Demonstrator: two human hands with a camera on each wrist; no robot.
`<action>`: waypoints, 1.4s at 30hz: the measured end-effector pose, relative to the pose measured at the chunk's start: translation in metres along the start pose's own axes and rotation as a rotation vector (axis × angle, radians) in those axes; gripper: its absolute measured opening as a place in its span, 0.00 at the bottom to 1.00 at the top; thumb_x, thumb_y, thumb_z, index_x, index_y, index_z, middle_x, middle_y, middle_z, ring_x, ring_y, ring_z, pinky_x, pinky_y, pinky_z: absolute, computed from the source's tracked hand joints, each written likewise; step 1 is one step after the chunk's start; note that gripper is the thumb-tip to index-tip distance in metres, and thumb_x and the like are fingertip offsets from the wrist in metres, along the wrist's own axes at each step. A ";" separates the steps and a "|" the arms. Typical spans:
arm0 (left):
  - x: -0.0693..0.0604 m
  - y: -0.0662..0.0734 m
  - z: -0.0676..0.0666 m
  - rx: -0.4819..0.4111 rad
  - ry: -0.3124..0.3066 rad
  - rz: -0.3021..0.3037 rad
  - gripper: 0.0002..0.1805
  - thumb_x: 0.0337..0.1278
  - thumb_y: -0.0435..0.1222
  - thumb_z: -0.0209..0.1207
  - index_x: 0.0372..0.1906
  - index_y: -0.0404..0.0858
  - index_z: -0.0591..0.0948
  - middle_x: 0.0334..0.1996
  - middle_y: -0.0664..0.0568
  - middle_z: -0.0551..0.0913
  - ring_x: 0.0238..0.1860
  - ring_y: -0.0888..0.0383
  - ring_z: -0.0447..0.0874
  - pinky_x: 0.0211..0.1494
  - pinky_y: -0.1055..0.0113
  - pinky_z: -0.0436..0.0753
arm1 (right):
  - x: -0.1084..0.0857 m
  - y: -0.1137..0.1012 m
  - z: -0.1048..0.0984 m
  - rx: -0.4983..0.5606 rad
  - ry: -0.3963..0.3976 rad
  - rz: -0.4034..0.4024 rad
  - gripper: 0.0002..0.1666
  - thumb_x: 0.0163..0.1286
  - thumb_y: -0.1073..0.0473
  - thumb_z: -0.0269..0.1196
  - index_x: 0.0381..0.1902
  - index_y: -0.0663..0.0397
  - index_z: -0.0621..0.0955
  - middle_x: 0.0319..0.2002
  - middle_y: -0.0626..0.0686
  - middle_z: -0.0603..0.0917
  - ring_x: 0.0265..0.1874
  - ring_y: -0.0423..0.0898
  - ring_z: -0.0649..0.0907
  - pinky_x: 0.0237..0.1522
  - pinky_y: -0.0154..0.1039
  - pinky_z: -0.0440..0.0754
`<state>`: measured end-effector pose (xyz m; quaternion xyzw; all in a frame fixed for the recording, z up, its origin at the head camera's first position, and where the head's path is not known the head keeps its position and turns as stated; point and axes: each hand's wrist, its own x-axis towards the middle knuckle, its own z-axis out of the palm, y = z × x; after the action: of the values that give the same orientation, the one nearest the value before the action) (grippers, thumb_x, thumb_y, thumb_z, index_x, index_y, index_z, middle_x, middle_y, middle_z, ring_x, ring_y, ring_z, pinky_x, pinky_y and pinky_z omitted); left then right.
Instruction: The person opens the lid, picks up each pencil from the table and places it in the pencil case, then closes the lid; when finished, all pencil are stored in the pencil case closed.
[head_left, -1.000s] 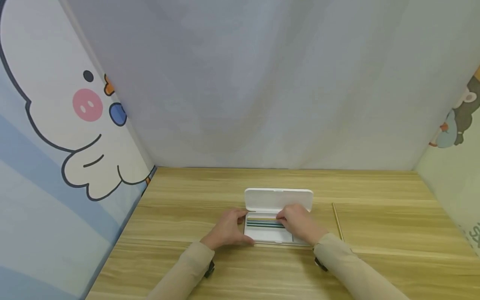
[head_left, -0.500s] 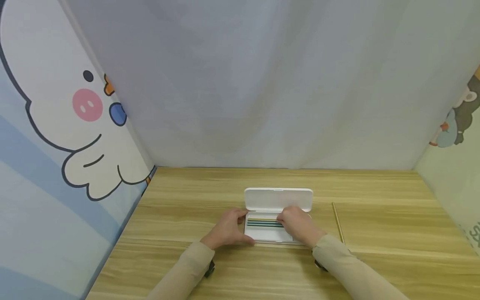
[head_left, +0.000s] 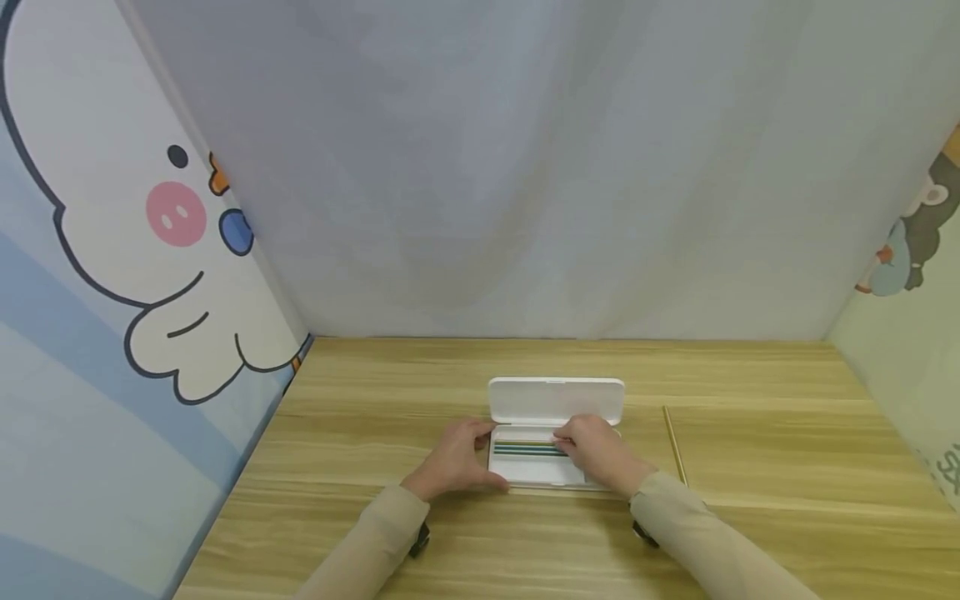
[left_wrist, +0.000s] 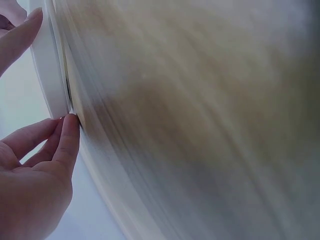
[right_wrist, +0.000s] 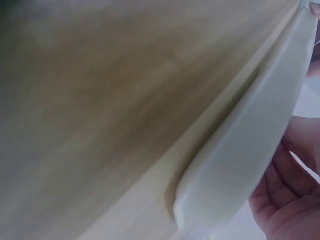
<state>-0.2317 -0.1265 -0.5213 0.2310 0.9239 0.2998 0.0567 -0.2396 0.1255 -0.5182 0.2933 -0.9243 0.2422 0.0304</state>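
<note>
A white pencil case [head_left: 534, 472] lies on the table with its lid [head_left: 557, 400] raised at the back. Inside it, several slim pencils [head_left: 525, 451], greenish and yellow, lie side by side lengthwise. My left hand [head_left: 456, 460] holds the case's left end, thumb at the front corner and fingers at the back corner; in the left wrist view its fingertips [left_wrist: 71, 122] touch the case's edge. Reaching into the case, my right hand [head_left: 597, 450] pinches the right end of the yellow pencil. In the right wrist view, the case wall [right_wrist: 245, 135] partly hides its curled fingers.
A single gold-coloured pencil [head_left: 675, 446] lies on the wooden table [head_left: 375, 375] to the right of the case, near my right sleeve [head_left: 697, 533]. A pale curtain [head_left: 525, 167] hangs behind the table. Printed cartoon panels [head_left: 90, 250] stand at both sides.
The yellow pencil has shifted slightly toward the greenish ones, with my right fingers at its end. My left hand stays at the case's left end.
</note>
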 end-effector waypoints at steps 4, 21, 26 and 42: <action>0.000 -0.001 0.001 -0.009 0.004 0.001 0.49 0.23 0.51 0.80 0.58 0.34 0.77 0.48 0.49 0.79 0.45 0.57 0.75 0.46 0.70 0.78 | -0.002 0.002 -0.002 0.034 0.001 0.005 0.08 0.60 0.66 0.68 0.38 0.63 0.87 0.31 0.53 0.85 0.32 0.45 0.83 0.36 0.40 0.82; 0.000 -0.003 0.003 -0.030 0.007 0.023 0.50 0.23 0.52 0.80 0.59 0.33 0.76 0.50 0.47 0.79 0.48 0.54 0.76 0.49 0.67 0.78 | -0.018 0.011 -0.014 0.114 0.012 -0.002 0.08 0.58 0.66 0.69 0.36 0.63 0.86 0.33 0.53 0.86 0.35 0.46 0.83 0.39 0.42 0.82; 0.001 -0.004 0.004 -0.052 0.001 0.007 0.50 0.23 0.52 0.79 0.60 0.33 0.76 0.51 0.48 0.78 0.48 0.54 0.76 0.49 0.68 0.78 | -0.030 0.018 -0.019 0.114 0.052 -0.015 0.07 0.57 0.64 0.70 0.35 0.60 0.87 0.32 0.51 0.86 0.34 0.46 0.84 0.40 0.43 0.82; 0.000 -0.001 0.001 -0.031 0.006 0.019 0.49 0.23 0.51 0.80 0.59 0.33 0.76 0.49 0.48 0.79 0.46 0.55 0.76 0.48 0.68 0.78 | -0.057 0.039 -0.043 0.125 0.102 0.095 0.05 0.57 0.65 0.70 0.33 0.57 0.85 0.31 0.46 0.84 0.31 0.41 0.82 0.37 0.42 0.82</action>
<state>-0.2316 -0.1265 -0.5227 0.2378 0.9170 0.3155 0.0546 -0.2179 0.2029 -0.5085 0.2377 -0.9175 0.3152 0.0476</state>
